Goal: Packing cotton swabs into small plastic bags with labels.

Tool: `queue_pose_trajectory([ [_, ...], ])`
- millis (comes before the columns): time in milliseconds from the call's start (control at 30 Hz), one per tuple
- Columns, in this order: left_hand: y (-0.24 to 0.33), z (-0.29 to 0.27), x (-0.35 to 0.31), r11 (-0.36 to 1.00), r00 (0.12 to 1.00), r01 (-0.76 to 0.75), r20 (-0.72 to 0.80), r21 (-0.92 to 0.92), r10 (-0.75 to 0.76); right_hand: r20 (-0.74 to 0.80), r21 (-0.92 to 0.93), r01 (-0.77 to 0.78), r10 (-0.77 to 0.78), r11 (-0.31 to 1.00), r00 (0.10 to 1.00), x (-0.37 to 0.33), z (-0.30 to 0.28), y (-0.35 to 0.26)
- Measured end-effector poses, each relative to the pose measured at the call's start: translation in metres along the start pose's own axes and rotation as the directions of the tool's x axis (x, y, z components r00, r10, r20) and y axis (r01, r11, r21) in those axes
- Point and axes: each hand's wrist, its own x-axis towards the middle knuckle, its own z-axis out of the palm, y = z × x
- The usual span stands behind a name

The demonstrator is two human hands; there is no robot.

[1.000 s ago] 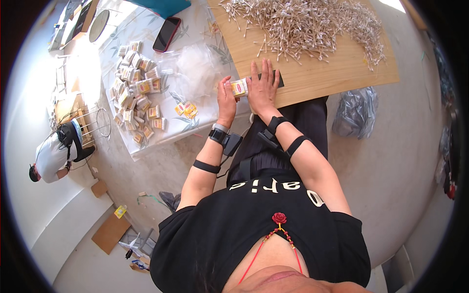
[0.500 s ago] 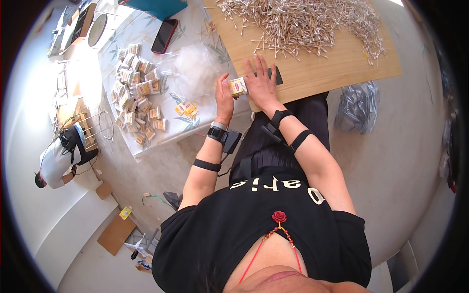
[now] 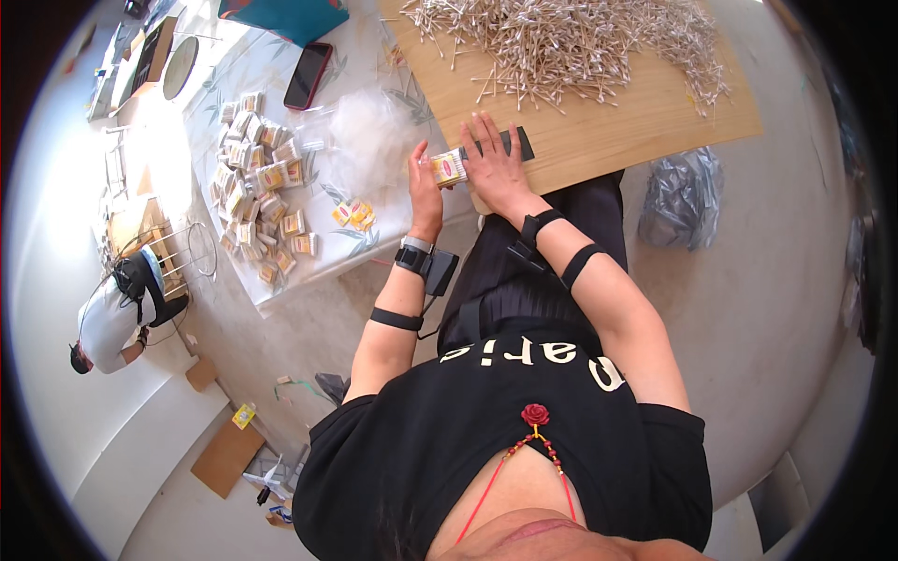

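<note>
A small clear packet of cotton swabs [image 3: 447, 169] with a yellow, red and white card sits between my two hands at the board's near left corner. Curled around its left side, my left hand [image 3: 426, 198] grips it. My right hand [image 3: 499, 174] lies palm down with fingers stretched out, touching the packet's right end. Beneath those fingers is a flat dark strip [image 3: 521, 145], partly covered. Farther back on the wooden board [image 3: 617, 140] spreads a big heap of loose cotton swabs [image 3: 561, 51].
Left of my hands, a covered table [image 3: 271, 297] bears many filled packets [image 3: 254, 154], thin clear bags [image 3: 369, 131], yellow cards [image 3: 354, 215] and a phone [image 3: 308, 77]. A teal bag [image 3: 290, 17] stands behind. A grey plastic bag [image 3: 681, 201] is at right. Another person [image 3: 110, 304] bends at far left.
The whole view has shifted slightly. My hands keep nearly the same hold around the packet.
</note>
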Motion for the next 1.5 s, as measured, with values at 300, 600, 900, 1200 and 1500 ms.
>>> queue_pose_trajectory([
  [300,0.0,0.0,-0.007,0.999,1.0,0.001,-0.002,0.037,-0.001,-0.062,0.195,-0.148,0.163,0.97,0.985,0.008,0.005,-0.008],
  [600,-0.002,-0.004,-0.004,0.998,0.999,0.023,0.041,0.054,-0.026,-0.035,0.12,-0.122,0.127,0.985,0.991,0.011,0.005,-0.004],
  [900,0.006,-0.008,-0.007,0.942,0.99,0.134,0.089,-0.308,-0.112,-0.102,0.126,-0.227,0.241,0.966,0.965,0.013,0.008,-0.015],
  [1200,0.009,-0.006,-0.007,0.929,0.984,0.173,0.093,-0.327,-0.151,-0.092,0.03,-0.217,0.219,0.976,0.971,0.012,0.011,-0.017],
  [1500,0.008,-0.004,-0.008,0.965,0.99,0.138,0.051,-0.222,-0.13,-0.074,-0.068,-0.115,0.109,0.991,0.991,0.02,0.01,-0.009],
])
